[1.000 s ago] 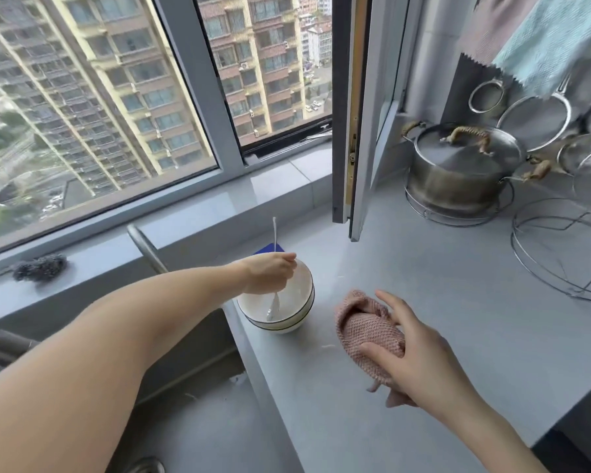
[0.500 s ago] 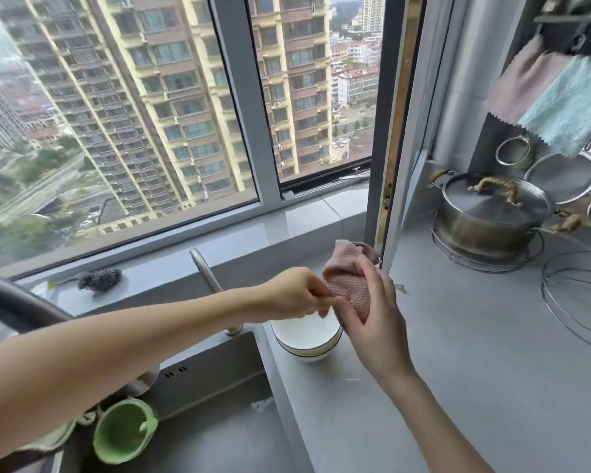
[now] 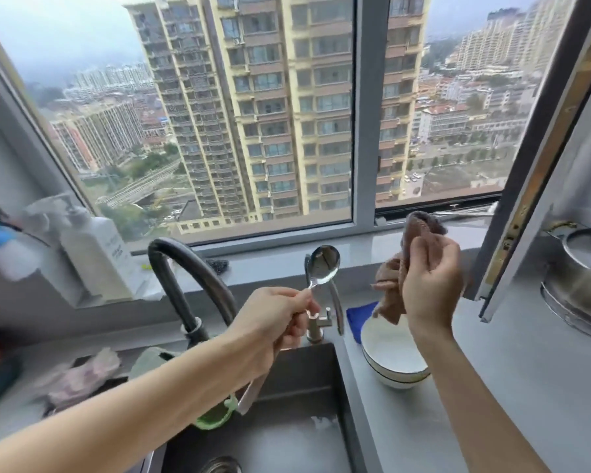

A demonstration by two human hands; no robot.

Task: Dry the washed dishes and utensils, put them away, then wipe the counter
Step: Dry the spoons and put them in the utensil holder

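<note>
Steel spoon (image 3: 322, 266) is gripped at the handle by the left hand (image 3: 273, 322), fingers curled round it. Its bowl end is raised above the sink (image 3: 304, 380), and its long axis is tilted up and slightly rightward. A cloth (image 3: 388, 295) is bunched in the right hand (image 3: 430, 281), fingers closed on it, just right of the spoon's bowl and apart from it. A short leftward move of the cloth is judged sufficient for wiping. Stacked bowls (image 3: 394, 363) are seen on the counter (image 3: 526, 370) below the cloth.
</note>
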